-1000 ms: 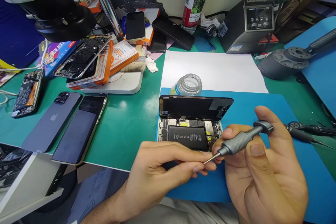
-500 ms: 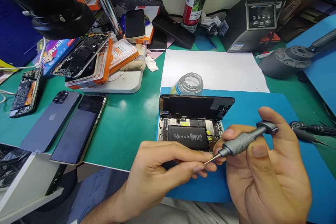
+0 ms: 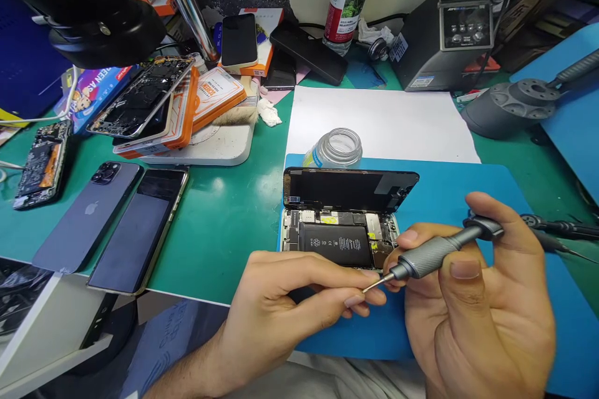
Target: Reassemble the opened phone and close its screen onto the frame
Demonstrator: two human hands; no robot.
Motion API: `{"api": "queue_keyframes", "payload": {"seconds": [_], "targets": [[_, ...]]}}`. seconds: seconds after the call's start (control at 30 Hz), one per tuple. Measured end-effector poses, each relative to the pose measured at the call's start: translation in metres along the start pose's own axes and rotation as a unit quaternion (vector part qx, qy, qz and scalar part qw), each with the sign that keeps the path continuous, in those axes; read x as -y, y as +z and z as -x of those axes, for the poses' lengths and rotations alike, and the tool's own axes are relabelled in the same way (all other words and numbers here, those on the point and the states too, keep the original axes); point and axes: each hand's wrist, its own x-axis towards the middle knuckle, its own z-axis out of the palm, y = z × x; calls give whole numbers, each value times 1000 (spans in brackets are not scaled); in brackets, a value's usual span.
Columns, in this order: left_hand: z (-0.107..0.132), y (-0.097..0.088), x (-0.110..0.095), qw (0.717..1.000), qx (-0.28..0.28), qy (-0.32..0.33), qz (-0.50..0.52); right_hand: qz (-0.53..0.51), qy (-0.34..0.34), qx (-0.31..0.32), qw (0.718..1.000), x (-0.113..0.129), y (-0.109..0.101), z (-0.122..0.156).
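My right hand (image 3: 482,299) holds a grey precision screwdriver (image 3: 428,257) at a slant, its tip pointing down and left. One finger rests by the cap at the handle's end. My left hand (image 3: 299,305) pinches thumb and forefinger together right at the screwdriver's tip. Whether something tiny sits between those fingertips is hidden. Just behind both hands lies an opened phone (image 3: 337,243), its battery and boards bare. The phone's screen (image 3: 349,190) is raised along the far edge. Fingers of my left hand cover part of the near edge.
A blue mat (image 3: 449,193) lies under the phone, with a glass jar (image 3: 341,148) behind it. Two phones, a purple one (image 3: 88,215) and a dark one (image 3: 140,230), lie to the left. Tweezers (image 3: 556,227) are at right. A microscope head (image 3: 103,25) overhangs the upper left.
The far end of the screwdriver and the right hand's finger by its cap have shifted slightly to the right. The left hand's pinch at the tip stays the same.
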Motion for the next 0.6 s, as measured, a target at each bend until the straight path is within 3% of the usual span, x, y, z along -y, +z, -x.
{"api": "queue_keyframes", "payload": {"seconds": [0.6], "targets": [[1,0,-2,1000,8,0,3,-8,21,-7,1000,4,0,-1]]}}
